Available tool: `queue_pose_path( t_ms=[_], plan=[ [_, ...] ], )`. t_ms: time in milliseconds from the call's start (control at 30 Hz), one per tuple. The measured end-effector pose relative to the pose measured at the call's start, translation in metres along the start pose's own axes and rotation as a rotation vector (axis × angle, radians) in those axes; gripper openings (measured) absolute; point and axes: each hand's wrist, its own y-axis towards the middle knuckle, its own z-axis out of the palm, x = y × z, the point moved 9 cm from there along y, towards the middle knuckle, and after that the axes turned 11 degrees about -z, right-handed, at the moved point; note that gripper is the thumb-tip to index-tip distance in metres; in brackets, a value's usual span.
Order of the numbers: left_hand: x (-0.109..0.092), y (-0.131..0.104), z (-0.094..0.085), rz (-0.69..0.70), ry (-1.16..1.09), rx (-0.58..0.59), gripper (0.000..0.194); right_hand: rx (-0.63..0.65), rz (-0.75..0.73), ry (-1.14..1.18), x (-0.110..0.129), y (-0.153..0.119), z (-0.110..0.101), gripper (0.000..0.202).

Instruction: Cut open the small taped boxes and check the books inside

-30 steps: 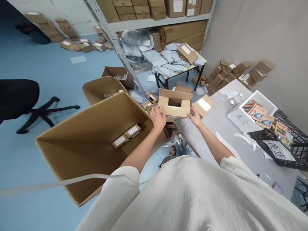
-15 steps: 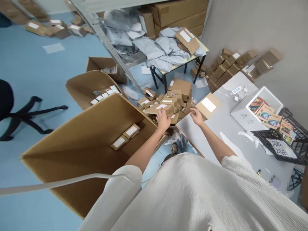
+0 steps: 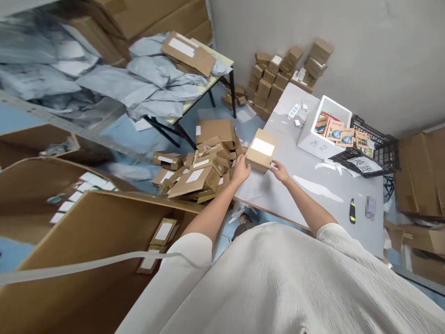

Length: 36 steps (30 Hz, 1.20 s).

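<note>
A brown cardboard box (image 3: 257, 160) with a white label on top sits at the left end of the grey table (image 3: 281, 195). At its left front corner is my left hand (image 3: 241, 169), fingers bent against the side. My right hand (image 3: 279, 170) touches the right front corner with its fingertips. Both hands appear to have the box between them. Just left of the table lies a heap of labelled cardboard boxes (image 3: 196, 181).
A white foam box (image 3: 314, 139) of colourful packs and a black crate (image 3: 389, 157) stand on the table's right side, a yellow-black cutter (image 3: 352, 211) nearer me. Large open cartons (image 3: 104, 218) fill the lower left. Grey parcels (image 3: 153, 79) cover a small table behind.
The view has swung right. My left hand has left the box heap and come to the labelled box on the table. My right hand has stayed near that box and now touches it.
</note>
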Motion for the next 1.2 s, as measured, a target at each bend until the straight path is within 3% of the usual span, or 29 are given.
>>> queue_pose_path(
  t_ms=[133, 333, 500, 667, 867, 1200],
  plan=[
    [0.000, 0.023, 0.020, -0.082, -0.018, 0.043, 0.072, 0.004, 0.093, 0.120, -0.007, -0.009, 0.010, 0.073],
    [0.013, 0.017, 0.032, -0.190, 0.032, 0.001, 0.063, -0.037, 0.098, 0.239, -0.002, -0.023, 0.013, 0.083],
    [0.004, 0.003, 0.050, -0.198, 0.076, 0.007, 0.040, -0.085, 0.065, 0.263, 0.003, -0.041, -0.020, 0.075],
    [-0.022, -0.016, 0.079, -0.137, 0.040, 0.004, 0.039, -0.120, 0.021, 0.256, -0.003, -0.068, -0.062, 0.066],
    [-0.059, -0.057, 0.144, -0.085, 0.066, 0.043, 0.041, -0.209, 0.052, 0.282, -0.043, -0.117, -0.131, 0.070],
    [-0.119, -0.152, 0.295, -0.004, 0.138, 0.164, 0.042, -0.347, 0.077, 0.253, -0.138, -0.217, -0.271, 0.074]
  ],
)
